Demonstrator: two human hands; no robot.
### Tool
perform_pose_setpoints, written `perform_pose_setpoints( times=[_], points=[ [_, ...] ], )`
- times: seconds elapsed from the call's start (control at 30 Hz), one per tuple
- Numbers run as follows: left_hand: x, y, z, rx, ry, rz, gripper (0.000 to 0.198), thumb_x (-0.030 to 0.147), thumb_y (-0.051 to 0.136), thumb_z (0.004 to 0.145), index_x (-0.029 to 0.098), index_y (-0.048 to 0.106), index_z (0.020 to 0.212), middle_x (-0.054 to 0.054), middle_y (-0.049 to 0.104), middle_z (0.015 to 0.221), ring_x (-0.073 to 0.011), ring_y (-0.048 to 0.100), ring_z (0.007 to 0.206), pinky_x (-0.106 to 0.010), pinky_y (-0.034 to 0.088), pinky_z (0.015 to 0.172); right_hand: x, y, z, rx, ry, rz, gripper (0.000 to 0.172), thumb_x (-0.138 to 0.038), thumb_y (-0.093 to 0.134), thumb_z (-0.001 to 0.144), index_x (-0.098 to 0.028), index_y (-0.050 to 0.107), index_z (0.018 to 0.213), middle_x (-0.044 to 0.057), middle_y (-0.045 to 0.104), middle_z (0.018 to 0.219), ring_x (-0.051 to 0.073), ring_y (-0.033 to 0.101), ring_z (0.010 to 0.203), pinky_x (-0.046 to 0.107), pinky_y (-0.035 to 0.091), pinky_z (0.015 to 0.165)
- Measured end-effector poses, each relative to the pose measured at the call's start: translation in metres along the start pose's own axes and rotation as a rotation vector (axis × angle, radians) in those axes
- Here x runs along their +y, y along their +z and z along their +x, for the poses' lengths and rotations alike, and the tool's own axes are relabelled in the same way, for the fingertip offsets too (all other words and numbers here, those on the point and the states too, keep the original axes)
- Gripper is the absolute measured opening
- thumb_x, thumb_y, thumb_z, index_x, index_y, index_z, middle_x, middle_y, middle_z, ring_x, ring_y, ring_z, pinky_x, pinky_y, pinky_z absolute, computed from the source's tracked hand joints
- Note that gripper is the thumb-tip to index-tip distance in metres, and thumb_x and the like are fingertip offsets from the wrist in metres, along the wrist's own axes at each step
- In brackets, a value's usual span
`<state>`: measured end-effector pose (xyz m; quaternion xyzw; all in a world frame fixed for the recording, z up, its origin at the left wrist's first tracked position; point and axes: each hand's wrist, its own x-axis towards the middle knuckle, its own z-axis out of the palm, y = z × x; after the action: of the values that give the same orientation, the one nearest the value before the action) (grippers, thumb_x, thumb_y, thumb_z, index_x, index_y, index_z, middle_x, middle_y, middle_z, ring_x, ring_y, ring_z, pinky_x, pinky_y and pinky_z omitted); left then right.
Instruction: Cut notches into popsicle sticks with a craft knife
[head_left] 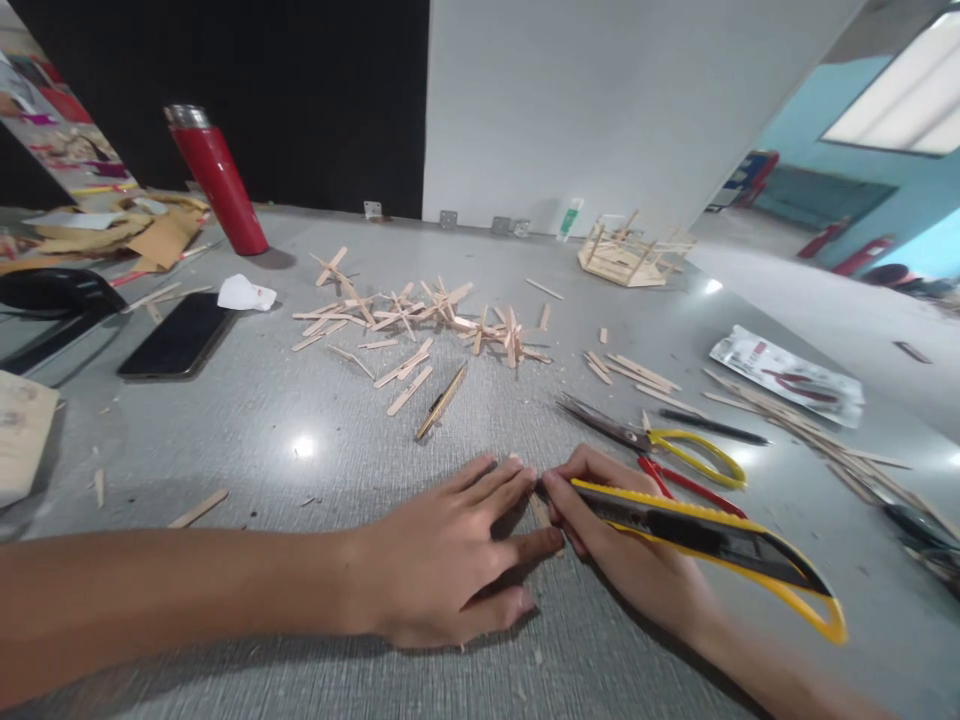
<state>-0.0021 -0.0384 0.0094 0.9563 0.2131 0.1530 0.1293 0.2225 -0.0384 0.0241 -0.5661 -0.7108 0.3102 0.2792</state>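
Observation:
My right hand (622, 550) is closed around a yellow and black utility knife (705, 535), its front end pointing left at a thin wooden stick (540, 512). The blade tip is hidden by my fingers. My left hand (465, 560) lies on the table with its fingers stretched out, fingertips pressing on and beside that stick. Just beyond the right hand lie scissors (637, 435) with one yellow and one red handle. Ahead of the left hand is a gold and black pen-like tool (441, 402).
Scattered wooden sticks (405, 315) spread over the middle of the grey table. A stick-built frame (630, 255) stands at the back right. At left are a phone (180, 335), a red bottle (217, 180) and black tape dispenser-like object (60, 300). A printed packet (787, 375) lies at right.

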Motion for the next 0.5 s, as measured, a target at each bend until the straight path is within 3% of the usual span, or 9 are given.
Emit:
perform_pose_setpoints(
  times=[0.5],
  points=[
    [-0.0006, 0.0012, 0.0005, -0.005, 0.015, -0.001, 0.056, 0.040, 0.047, 0.104, 0.015, 0.043, 0.154, -0.021, 0.030, 0.164, -0.0355, 0.018, 0.155, -0.052, 0.028, 0.124, 0.0053, -0.0004, -0.0007, -0.027, -0.003, -0.052, 0.038, -0.053, 0.053, 0.101, -0.025, 0.058, 0.076, -0.004, 0.058, 0.066, 0.013, 0.053, 0.061, 0.029, 0.042, 0.058]
  ],
)
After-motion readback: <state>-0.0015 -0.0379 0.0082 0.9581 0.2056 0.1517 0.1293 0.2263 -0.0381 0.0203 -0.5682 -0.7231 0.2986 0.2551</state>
